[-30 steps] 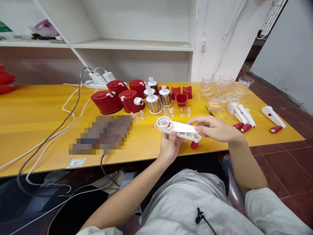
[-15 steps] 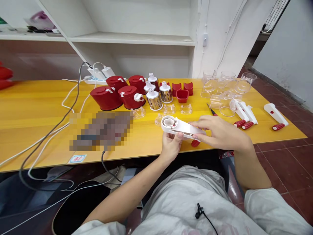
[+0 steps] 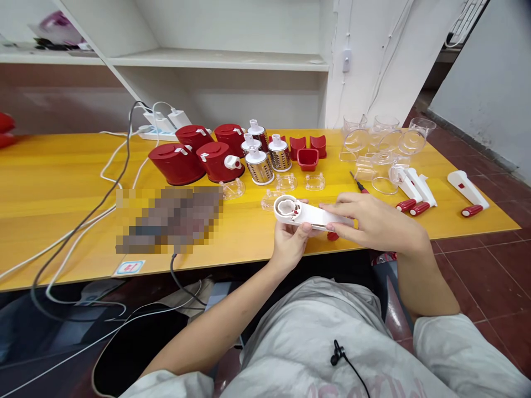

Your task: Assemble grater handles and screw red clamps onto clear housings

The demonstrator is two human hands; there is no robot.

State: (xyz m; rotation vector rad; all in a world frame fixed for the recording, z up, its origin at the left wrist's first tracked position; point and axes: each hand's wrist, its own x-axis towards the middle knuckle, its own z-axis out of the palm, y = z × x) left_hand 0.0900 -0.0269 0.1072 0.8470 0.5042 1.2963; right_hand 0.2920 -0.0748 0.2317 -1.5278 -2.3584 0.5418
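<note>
Head view: a yellow counter (image 3: 62, 188) crosses a room with white shelves (image 3: 224, 58) behind it and red floor tiles (image 3: 489, 265) at 3 o'clock. Red tubs (image 3: 176, 163) stand at 11 o'clock beside metal drums (image 3: 259, 166). Clear cups (image 3: 385, 138) cluster at 1 o'clock; I cannot tell what is in them. A white handle (image 3: 309, 214) is held just over the counter's near edge. Its long axis runs from 9 to 4 o'clock, ring end toward 9 and red knob (image 3: 332, 236) toward 4. The left hand (image 3: 290, 243) has its grip clamped by the ring end; the right hand (image 3: 373, 221) has its grip closed over the flat arm.
</note>
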